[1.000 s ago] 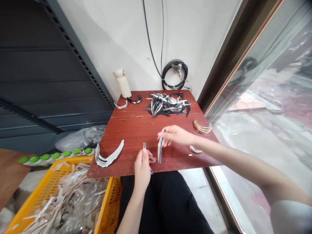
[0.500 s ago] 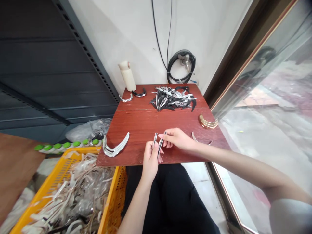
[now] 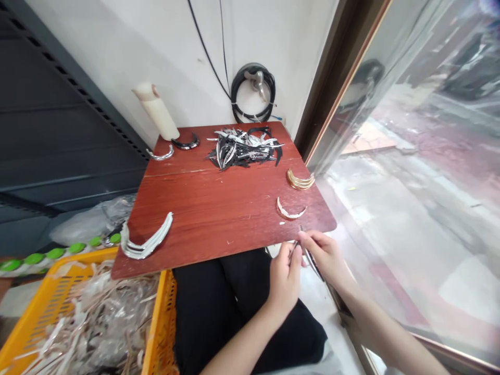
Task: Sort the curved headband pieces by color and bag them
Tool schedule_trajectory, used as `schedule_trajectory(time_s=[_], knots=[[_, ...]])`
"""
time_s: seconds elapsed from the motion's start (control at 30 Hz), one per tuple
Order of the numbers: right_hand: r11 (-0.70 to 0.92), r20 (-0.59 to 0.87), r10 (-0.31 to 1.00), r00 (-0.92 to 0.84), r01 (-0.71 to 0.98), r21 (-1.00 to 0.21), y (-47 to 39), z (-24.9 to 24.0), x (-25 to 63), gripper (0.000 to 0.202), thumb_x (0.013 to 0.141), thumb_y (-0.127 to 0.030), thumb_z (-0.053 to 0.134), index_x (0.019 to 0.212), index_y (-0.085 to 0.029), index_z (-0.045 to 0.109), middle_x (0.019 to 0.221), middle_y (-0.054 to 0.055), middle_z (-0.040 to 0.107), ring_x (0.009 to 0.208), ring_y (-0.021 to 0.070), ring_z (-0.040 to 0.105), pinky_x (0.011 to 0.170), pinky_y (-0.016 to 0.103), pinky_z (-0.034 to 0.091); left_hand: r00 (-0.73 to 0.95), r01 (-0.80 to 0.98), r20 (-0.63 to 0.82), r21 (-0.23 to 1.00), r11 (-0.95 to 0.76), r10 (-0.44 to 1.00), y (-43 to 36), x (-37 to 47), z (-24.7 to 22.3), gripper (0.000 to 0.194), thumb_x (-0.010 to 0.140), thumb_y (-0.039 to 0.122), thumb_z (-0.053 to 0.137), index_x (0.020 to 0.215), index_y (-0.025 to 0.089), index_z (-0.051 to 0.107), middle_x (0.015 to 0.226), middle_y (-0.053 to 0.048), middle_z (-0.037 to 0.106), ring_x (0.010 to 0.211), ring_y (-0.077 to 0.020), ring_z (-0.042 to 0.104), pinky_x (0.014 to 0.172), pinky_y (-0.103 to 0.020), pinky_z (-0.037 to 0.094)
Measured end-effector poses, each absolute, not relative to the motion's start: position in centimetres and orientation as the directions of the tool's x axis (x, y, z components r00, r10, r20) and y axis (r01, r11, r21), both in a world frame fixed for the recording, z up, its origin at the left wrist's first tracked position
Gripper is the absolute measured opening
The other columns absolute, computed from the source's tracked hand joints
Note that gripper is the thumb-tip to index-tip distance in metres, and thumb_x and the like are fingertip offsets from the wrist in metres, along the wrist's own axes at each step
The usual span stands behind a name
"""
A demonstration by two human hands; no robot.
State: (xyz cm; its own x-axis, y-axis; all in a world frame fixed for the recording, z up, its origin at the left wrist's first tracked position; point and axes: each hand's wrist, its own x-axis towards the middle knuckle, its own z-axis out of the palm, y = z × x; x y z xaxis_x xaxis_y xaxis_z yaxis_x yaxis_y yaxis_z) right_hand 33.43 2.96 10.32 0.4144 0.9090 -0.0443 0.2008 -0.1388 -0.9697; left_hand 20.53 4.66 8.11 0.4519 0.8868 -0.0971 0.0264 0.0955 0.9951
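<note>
Just past the front right edge of the red-brown table (image 3: 203,208), my two hands are close together. My left hand (image 3: 284,278) is closed, its thumb and fingers pinching a thin dark strip whose end barely shows. My right hand (image 3: 328,258) pinches a thin curved black-and-silver strip (image 3: 311,262), which slants down beneath its fingers. Whether both hands hold the same strip I cannot tell. Nearest to them on the table lies a slim pale curved strip (image 3: 289,214), with a stack of gold curved strips (image 3: 300,181) behind it.
A heap of black and white strips (image 3: 246,148) lies at the back. White curved strips (image 3: 146,242) rest at front left. A cream bottle (image 3: 158,112) stands by the wall, near small silver (image 3: 161,155) and black curved pieces (image 3: 187,143). A yellow crate (image 3: 164,307) holds scraps.
Both hands have moved right, from over the table's front middle to beyond its front right edge, with the strips still pinched. The camera view has turned to the right.
</note>
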Motion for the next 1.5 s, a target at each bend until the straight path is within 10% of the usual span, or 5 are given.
schedule_trajectory(time_s=[0.13, 0.67, 1.2, 1.33, 1.5], knots=[[-0.254, -0.123, 0.74, 0.661, 0.105, -0.962, -1.8, 7.1, 34.6, 0.037, 0.09, -0.058, 0.053, 0.084, -0.022, 0.061, 0.053, -0.003, 0.059, 0.043, 0.0127, 0.052, 0.046, 0.024, 0.044, 0.456, 0.014, -0.156, 0.986, 0.168, 0.876, 2.6, 22.6, 6.7, 0.033, 0.097, 0.045, 0.042, 0.079, 0.02, 0.05, 0.067, 0.003, 0.049, 0.061, -0.0102, 0.045, 0.061, -0.023, 0.035], [-0.366, -0.317, 0.925, 0.208, 0.269, -0.891, -7.5, 4.5, 37.1, 0.042, 0.091, -0.05, 0.055, 0.063, -0.019, 0.059, 0.055, -0.001, 0.057, 0.054, 0.0129, 0.053, 0.056, 0.024, 0.041, 0.37, 0.009, -0.114, 0.993, 0.119, 0.922, 1.9, 23.5, 5.2, 0.034, 0.093, 0.045, 0.051, 0.074, 0.018, 0.055, 0.064, 0.004, 0.044, 0.061, -0.0104, 0.04, 0.062, -0.024, 0.035], [-0.069, 0.051, 0.95, 0.309, 0.365, -0.929, -2.5, 5.9, 29.2, 0.049, 0.095, -0.041, 0.053, 0.052, -0.018, 0.041, 0.052, -0.004, 0.043, 0.05, 0.0095, 0.041, 0.052, 0.024, 0.032, 0.342, -0.58, -0.505, 0.55, 0.601, 0.793, 3.1, 20.9, 7.7, 0.042, 0.084, 0.051, 0.064, 0.106, 0.016, 0.067, 0.076, -0.001, 0.058, 0.071, -0.0122, 0.055, 0.071, -0.025, 0.044], [-0.105, -0.025, 0.979, 0.201, 0.402, -0.91, -1.7, 5.2, 28.8, 0.052, 0.094, -0.042, 0.054, 0.051, -0.018, 0.038, 0.051, -0.004, 0.04, 0.049, 0.0089, 0.038, 0.051, 0.024, 0.03, 0.29, -0.697, -0.517, 0.462, 0.548, 0.805, 3.1, 19.8, 8.2, 0.042, 0.082, 0.057, 0.064, 0.083, 0.015, 0.063, 0.059, 0.005, 0.046, 0.059, -0.009, 0.049, 0.079, -0.03, 0.049], [-0.035, 0.123, 0.965, 0.233, 0.575, -0.817, -1.4, 5.5, 24.2, 0.028, 0.094, -0.04, 0.055, 0.077, -0.019, 0.061, 0.081, 0.004, 0.065, 0.079, 0.0178, 0.06, 0.073, 0.03, 0.047, -0.117, -0.686, -0.374, 0.7, 0.198, 0.92, 4.8, 14.1, 9.1, 0.049, 0.078, 0.065, 0.063, 0.07, 0.019, 0.047, 0.054, 0.009, 0.039, 0.046, -0.0075, 0.038, 0.058, -0.026, 0.05]])
